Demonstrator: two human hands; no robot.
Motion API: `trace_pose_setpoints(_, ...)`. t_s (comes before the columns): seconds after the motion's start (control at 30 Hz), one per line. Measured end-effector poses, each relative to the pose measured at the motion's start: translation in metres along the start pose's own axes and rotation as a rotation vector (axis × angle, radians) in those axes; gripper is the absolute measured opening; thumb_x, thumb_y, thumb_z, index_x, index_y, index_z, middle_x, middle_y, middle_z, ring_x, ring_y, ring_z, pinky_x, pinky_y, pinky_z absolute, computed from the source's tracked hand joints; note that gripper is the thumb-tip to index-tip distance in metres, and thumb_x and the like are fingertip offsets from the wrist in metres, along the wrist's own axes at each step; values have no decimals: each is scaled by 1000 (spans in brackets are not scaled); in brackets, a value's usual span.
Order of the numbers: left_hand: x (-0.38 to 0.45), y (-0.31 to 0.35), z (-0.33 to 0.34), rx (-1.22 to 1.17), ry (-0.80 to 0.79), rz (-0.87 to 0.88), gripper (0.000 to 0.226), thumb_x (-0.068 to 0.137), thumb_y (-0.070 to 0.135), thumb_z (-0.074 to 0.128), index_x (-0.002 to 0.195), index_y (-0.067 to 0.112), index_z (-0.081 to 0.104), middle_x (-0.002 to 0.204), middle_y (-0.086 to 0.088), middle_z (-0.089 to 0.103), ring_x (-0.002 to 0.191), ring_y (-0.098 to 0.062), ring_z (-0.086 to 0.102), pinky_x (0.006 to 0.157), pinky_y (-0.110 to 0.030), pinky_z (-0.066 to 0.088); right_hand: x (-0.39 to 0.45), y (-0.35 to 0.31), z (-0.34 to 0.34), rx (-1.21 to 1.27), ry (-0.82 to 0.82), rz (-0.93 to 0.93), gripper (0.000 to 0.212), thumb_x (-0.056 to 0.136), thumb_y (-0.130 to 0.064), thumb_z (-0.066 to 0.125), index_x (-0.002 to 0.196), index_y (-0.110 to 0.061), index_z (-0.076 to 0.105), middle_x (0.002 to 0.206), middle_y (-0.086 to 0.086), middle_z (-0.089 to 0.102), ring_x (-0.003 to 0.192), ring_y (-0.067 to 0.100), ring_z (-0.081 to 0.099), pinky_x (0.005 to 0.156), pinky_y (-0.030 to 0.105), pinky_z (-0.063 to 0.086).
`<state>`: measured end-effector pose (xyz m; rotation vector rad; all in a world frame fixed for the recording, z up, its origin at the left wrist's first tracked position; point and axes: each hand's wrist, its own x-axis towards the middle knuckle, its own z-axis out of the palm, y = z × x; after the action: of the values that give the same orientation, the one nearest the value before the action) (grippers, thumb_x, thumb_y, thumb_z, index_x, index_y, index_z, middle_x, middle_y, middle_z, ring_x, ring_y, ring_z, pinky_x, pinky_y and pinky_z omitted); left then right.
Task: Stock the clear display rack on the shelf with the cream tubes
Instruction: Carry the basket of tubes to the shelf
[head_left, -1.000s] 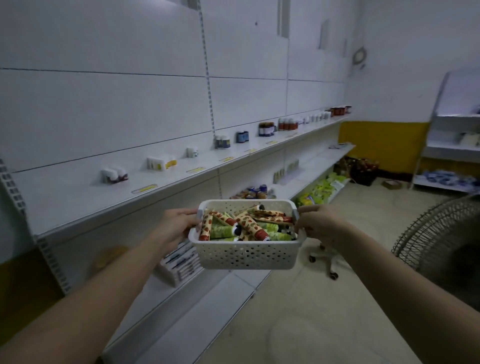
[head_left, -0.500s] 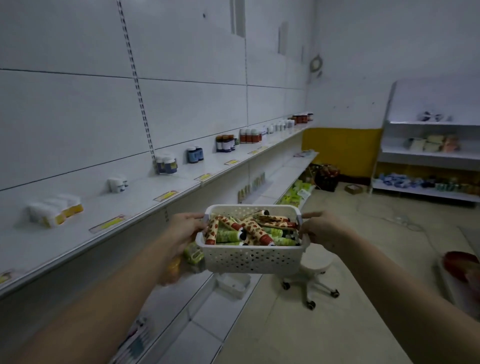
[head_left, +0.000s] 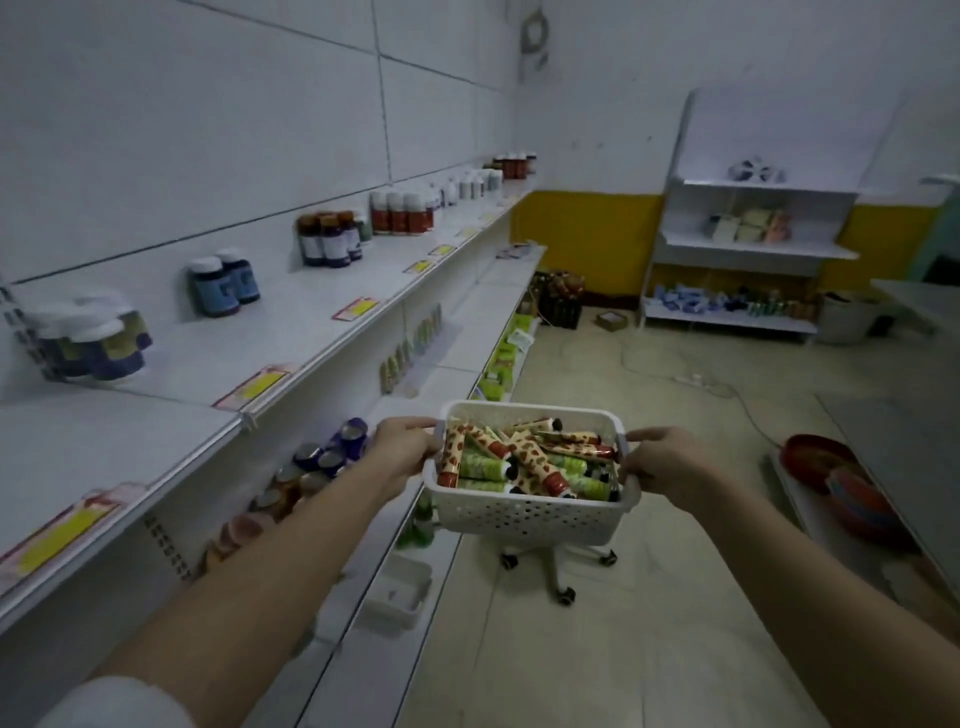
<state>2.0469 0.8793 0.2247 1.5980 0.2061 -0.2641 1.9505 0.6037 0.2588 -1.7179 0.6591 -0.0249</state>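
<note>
I carry a white perforated basket (head_left: 524, 514) in front of me, above the aisle floor. My left hand (head_left: 408, 449) grips its left rim and my right hand (head_left: 670, 467) grips its right rim. Several cream tubes (head_left: 530, 460) lie piled inside, some cream with red spots, some green. A clear display rack (head_left: 415, 348) holding a few green tubes stands on the middle shelf ahead on the left, beyond the basket.
White shelving (head_left: 291, 332) with jars and bottles runs along the left wall. A small wheeled stool (head_left: 561, 566) stands on the floor under the basket. A second shelf unit (head_left: 753, 249) stands at the far wall. Red bowls (head_left: 841, 483) sit on the right.
I have walked further along the aisle with the basket; the shelf bottles have slid past on the left. Both hands keep the same grip on the basket.
</note>
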Motion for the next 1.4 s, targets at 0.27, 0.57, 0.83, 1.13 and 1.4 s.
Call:
trace_pose_setpoints(0.27, 161, 12, 74, 111, -102, -21, 52, 79, -21, 52, 124, 3, 61, 116, -21, 63, 95, -34, 64, 73, -37, 58, 138, 1, -4, 17, 88, 132, 50, 82, 19, 54, 129, 4, 53, 88, 13, 58, 92, 32, 62, 73, 41, 57)
trace_pose_setpoints(0.57, 322, -16, 162, 127, -38, -134, 54, 78, -17, 59, 126, 7, 61, 114, -16, 65, 92, -30, 66, 74, -38, 59, 348, -2, -19, -52, 25, 166, 42, 87, 11, 56, 128, 1, 55, 93, 14, 61, 91, 31, 64, 75, 43, 59)
trace_pose_setpoints(0.83, 415, -44, 201, 152, 144, -233, 48, 81, -15, 53, 119, 11, 65, 110, -12, 67, 90, -25, 65, 65, -31, 56, 503, 24, 15, -135, -86, 252, 39, 85, 6, 55, 123, 3, 59, 99, 18, 65, 81, 26, 64, 65, 38, 56)
trace_pose_setpoints(1.13, 486, -213, 190, 186, 416, -433, 15, 97, 20, 56, 104, 11, 67, 99, -6, 67, 80, -20, 62, 63, -23, 48, 593, 196, 130, -216, -150, 475, 26, 88, -6, 56, 112, -5, 65, 95, 12, 68, 86, 29, 66, 67, 37, 57)
trace_pose_setpoints(1.4, 592, -424, 149, 433, 374, -518, 21, 96, 32, 58, 113, 22, 64, 109, -5, 67, 98, -28, 64, 82, -47, 56, 668, 394, 244, -228, -269, 597, 14, 85, -32, 56, 91, -27, 67, 86, -7, 69, 85, 19, 69, 76, 31, 58)
